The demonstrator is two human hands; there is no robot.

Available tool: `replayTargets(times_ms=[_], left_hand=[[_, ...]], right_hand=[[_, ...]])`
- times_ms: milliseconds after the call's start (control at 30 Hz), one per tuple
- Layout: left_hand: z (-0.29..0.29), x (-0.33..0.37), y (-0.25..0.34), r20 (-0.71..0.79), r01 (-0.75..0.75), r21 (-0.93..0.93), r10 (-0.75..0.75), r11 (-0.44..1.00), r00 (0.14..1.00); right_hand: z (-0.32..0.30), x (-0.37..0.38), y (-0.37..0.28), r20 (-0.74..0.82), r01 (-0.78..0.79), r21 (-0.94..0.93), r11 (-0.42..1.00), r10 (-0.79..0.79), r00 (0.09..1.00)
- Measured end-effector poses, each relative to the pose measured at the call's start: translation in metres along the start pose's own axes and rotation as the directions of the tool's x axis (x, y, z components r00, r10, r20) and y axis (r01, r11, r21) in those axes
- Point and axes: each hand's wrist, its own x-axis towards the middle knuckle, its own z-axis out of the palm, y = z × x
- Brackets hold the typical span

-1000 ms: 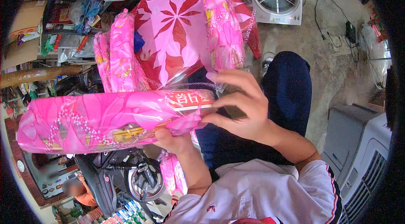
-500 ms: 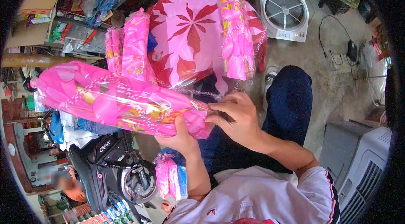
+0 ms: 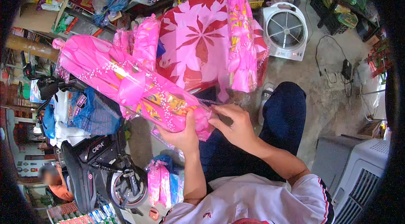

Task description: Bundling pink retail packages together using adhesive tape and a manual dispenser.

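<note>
A long pink bundle point(image 3: 112, 68) in clear plastic, printed with white dots and showing yellow contents, slants across in front of me. Its far end points up and to the left. My left hand point(image 3: 182, 137) is closed round the near end, its thumb on top and its other fingers hidden underneath. At that same end, my right hand point(image 3: 237, 126) pinches the edge of the clear plastic between thumb and fingers. Beyond lies a red and pink leaf-patterned surface point(image 3: 185, 40). A similar pink bundle point(image 3: 241, 51) rests on its right side, and another pink bundle point(image 3: 145, 40) stands at its left.
A white box fan point(image 3: 286, 32) stands at the far right, with a black adapter and cable point(image 3: 346, 70) on the floor. A black motorbike point(image 3: 90, 156) is at the left. Small pink packages point(image 3: 159, 184) sit near my left arm. A grey appliance point(image 3: 363, 177) stands at right.
The held bundle slants more steeply. Both hands keep their grip at its near end. The whole view has shifted, so the surroundings sit lower.
</note>
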Motion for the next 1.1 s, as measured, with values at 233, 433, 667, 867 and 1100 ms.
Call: replayTargets(times_ms=[233,433,667,867,1100], left_hand=[[0.013,0.020,0.002,0.149,0.053,0.025,-0.056,0.998,0.987],[0.057,0.077,-0.022,0.480,0.493,-0.096,-0.394,0.865,0.784],[0.079,0.086,-0.049,0.559,0.539,0.049,-0.470,0.841,0.683],[0.050,0.080,-0.041,0.635,0.631,0.076,-0.526,0.772,0.567],[-0.001,0.028,-0.058,0.581,0.449,0.038,-0.385,0.893,0.717]], right_hand=[[-0.010,0.007,0.000,-0.068,-0.042,-0.112,0.993,0.034,0.997],[-0.028,0.021,0.000,-0.201,-0.115,-0.012,0.993,0.110,0.973],[-0.032,0.020,0.005,-0.155,-0.203,0.133,0.970,0.222,0.963],[-0.031,0.016,0.007,-0.073,-0.323,0.233,0.917,0.348,0.935],[-0.019,0.013,0.006,0.046,-0.374,0.210,0.903,0.373,0.927]])
